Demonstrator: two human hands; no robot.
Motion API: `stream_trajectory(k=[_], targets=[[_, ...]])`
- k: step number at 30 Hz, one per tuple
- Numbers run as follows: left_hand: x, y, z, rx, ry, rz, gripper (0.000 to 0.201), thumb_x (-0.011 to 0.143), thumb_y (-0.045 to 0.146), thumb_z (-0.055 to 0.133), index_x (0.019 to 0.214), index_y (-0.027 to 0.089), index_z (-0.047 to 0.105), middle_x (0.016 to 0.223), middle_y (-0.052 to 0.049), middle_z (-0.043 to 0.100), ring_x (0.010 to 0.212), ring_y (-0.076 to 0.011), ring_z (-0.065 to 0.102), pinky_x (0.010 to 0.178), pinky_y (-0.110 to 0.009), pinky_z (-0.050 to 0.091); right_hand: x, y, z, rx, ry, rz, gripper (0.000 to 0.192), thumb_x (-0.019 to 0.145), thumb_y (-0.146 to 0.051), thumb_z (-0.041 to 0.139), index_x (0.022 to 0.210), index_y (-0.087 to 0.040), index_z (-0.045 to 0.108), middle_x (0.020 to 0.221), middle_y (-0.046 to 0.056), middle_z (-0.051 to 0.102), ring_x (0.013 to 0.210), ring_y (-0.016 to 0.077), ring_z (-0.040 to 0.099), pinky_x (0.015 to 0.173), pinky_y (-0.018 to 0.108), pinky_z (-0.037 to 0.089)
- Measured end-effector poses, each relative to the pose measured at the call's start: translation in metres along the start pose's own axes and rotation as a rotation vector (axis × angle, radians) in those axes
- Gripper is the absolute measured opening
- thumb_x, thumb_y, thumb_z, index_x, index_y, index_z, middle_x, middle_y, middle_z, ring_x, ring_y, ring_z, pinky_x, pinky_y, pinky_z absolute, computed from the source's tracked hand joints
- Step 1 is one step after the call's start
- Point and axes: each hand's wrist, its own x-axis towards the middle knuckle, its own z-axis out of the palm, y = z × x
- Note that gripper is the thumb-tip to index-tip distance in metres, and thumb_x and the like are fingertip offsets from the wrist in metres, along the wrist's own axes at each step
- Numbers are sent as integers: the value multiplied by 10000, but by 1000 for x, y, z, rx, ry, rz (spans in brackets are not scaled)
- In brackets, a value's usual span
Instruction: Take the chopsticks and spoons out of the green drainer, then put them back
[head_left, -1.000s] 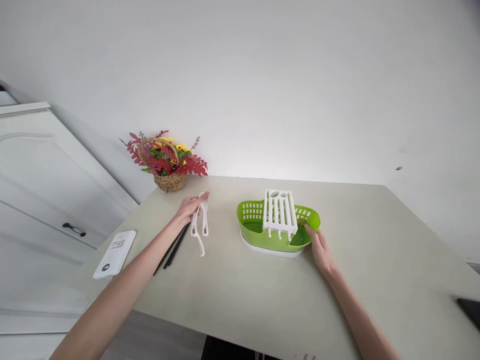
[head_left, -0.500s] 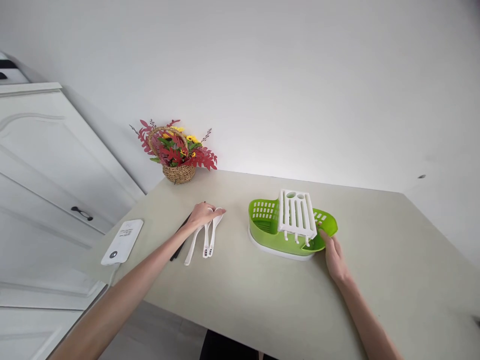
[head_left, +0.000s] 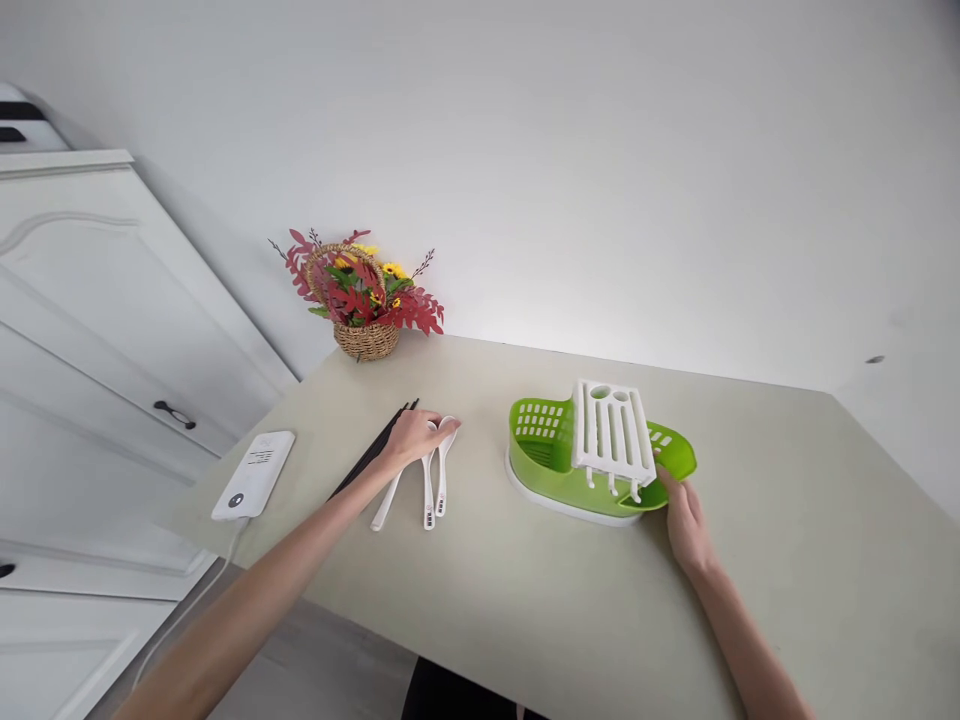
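Observation:
My left hand (head_left: 415,436) lies over the bowl ends of three white spoons (head_left: 429,487). The spoons are fanned out flat on the beige table (head_left: 525,590), handles pointing toward me. A pair of black chopsticks (head_left: 373,454) lies just left of that hand. My right hand (head_left: 685,520) grips the near right end of a green slotted basket (head_left: 541,450). The basket stands on a white base tray (head_left: 556,503) and carries a white slotted rack (head_left: 612,432) across its middle.
A wicker basket of red and yellow flowers (head_left: 363,300) stands at the table's far left corner against the wall. A white device with a cable (head_left: 253,474) lies at the left edge. White cabinet doors (head_left: 97,330) stand to the left.
My left hand has brought the spoons down from a raised hold, so they now lie flat on the table. The view has shifted, which moves everything rightward in frame. My right hand stays at the basket's end.

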Motion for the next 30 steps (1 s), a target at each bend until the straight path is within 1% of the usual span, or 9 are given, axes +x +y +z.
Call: stream_trajectory(k=[3,7,10,14,16,19,24,28,30], targets=[[-1,0,3,36,21,6,531,888,625,561,532,230,548,522,0,529,538,-159,486,583,-276,283,0,0,0,2,-20,4,635,928,-693,528,1330,-238,714,1371,76,699,1329,360,580,1172,486,396],[-4,2,8,101,28,37,454,899,606,574,674,220,651,801,-61,693,721,-201,626,659,-277,380,0,1,0,-1,-18,-7,633,925,-698,528,1311,-238,726,1328,80,723,1308,367,595,1164,488,402],[-6,5,10,195,8,19,484,920,646,556,767,205,685,945,-98,687,796,-227,653,665,-294,414,0,1,0,-2,-11,-18,632,922,-700,530,1299,-235,732,1322,82,725,1321,367,587,1171,488,395],[-10,10,11,273,30,-6,538,959,688,495,981,200,721,1092,-128,656,912,-260,666,675,-307,447,0,0,0,0,-21,-16,607,931,-687,527,1292,-245,731,1351,74,710,1323,359,586,1167,482,402],[-11,13,9,282,45,-10,525,999,652,450,1038,199,712,1114,-132,648,957,-267,666,694,-310,459,0,0,0,-6,-20,-18,594,934,-681,529,1278,-244,736,1352,71,711,1325,355,585,1165,471,410],[-11,20,3,299,54,-25,510,1047,590,380,1044,193,701,1111,-133,648,1029,-283,660,719,-315,469,0,-4,1,-2,-15,-22,589,933,-678,534,1267,-237,736,1344,72,716,1330,347,584,1156,454,426],[-13,32,-9,243,62,-117,489,1067,557,353,1155,202,678,1192,-133,638,1093,-304,660,813,-357,500,-1,-8,2,20,-23,12,584,930,-674,541,1264,-237,738,1339,68,716,1332,346,580,1158,455,423],[-16,35,-19,102,164,-163,505,1084,538,299,1185,195,656,1257,-144,620,1091,-303,665,877,-397,518,0,-6,1,18,-5,-6,584,920,-666,558,1270,-237,741,1328,73,721,1328,347,582,1161,461,418],[-18,42,-24,20,261,-112,489,1092,505,285,1141,187,653,1229,-147,628,1103,-291,657,939,-411,514,1,-4,1,7,3,-21,585,915,-670,557,1244,-228,755,1307,79,733,1313,344,594,1142,442,440]])
